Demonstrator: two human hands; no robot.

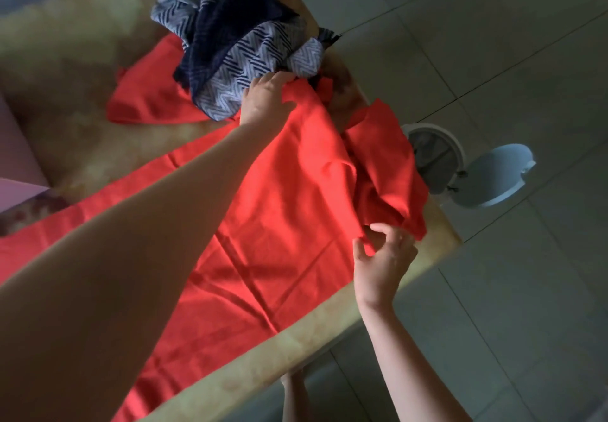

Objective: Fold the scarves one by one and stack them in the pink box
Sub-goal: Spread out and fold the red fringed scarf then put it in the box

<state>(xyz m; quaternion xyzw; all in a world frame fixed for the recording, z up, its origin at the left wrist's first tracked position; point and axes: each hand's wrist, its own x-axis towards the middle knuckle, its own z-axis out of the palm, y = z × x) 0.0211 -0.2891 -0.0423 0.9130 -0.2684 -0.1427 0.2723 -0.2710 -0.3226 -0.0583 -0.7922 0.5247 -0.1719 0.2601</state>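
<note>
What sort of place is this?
Probably a home room, not certain: grey tiled floor, a small white bin with its lid open, a red scarf and a zigzag-patterned scarf on a yellowish table.

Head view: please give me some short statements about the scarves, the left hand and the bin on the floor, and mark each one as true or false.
1. The red scarf lies largely spread out on the table. True.
2. The patterned scarf is neatly folded. False: it lies in a crumpled heap.
3. The left hand grips the red scarf just beside the patterned scarf. True.
4. The lid of the bin on the floor is closed. False: the lid stands open.
5. The patterned scarf is inside the pink box. False: it is on the table, apart from the box.
</note>
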